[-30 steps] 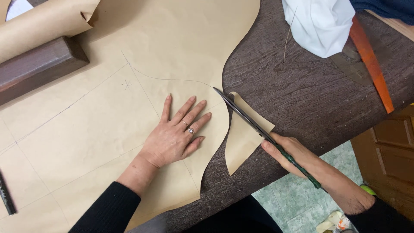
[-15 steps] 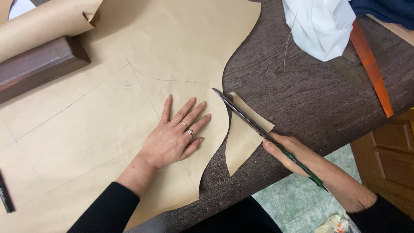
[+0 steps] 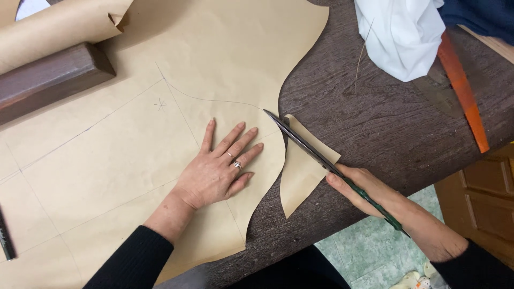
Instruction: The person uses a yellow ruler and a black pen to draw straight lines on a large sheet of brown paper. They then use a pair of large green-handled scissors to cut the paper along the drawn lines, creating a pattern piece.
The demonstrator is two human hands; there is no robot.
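Observation:
My left hand [image 3: 217,168] lies flat, fingers spread, on a large sheet of brown pattern paper [image 3: 107,155] marked with thin drawn lines. A ring shows on one finger. My right hand [image 3: 369,190] grips the dark green handles of long scissors [image 3: 308,147]. The blades point up and left, their tip at the paper's cut edge beside a drawn curve. A cut strip of the same paper [image 3: 302,171] hangs loose under the blades, over the table's near edge.
A dark wooden table [image 3: 375,123] carries the paper. A dark wooden block [image 3: 51,80] weighs the sheet at upper left, beside a paper roll [image 3: 59,27]. White cloth [image 3: 401,37] and an orange ruler [image 3: 463,91] lie at upper right. A black pen [image 3: 5,241] sits at far left.
The scissors' tip has crept slightly up and left along the paper's edge. My left hand has stayed flat in place.

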